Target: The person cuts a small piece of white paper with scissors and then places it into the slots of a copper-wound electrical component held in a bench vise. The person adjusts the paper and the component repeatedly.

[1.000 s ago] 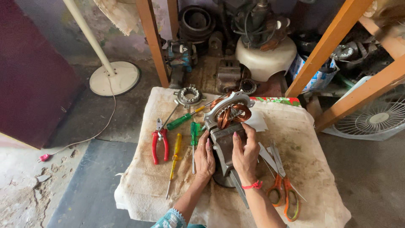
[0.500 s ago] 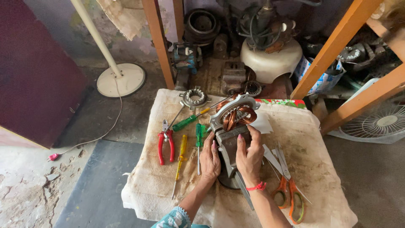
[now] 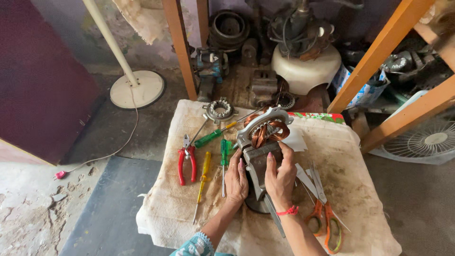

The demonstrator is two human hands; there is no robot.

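A grey metal motor body (image 3: 259, 142) with copper windings showing at its top stands on a cloth-covered table (image 3: 341, 161). My left hand (image 3: 236, 179) presses against its left side. On the right side, my right hand (image 3: 280, 174) grips the body, a red band on the wrist. To the left of my hands lie red-handled pliers (image 3: 186, 161), a yellow screwdriver (image 3: 203, 182), and two green screwdrivers (image 3: 223, 156). Orange-handled scissors (image 3: 322, 208) lie to the right.
A toothed metal ring (image 3: 220, 110) sits at the table's far edge. White paper (image 3: 295, 140) lies by the motor. Behind are wooden frame legs (image 3: 180, 47), motor parts, a white fan base (image 3: 137, 89) with pole and cord, and a fan grille (image 3: 426, 142) at right.
The view has shifted slightly, so everything sits a little lower and to the right. My hands stay on the motor body in much the same grip.
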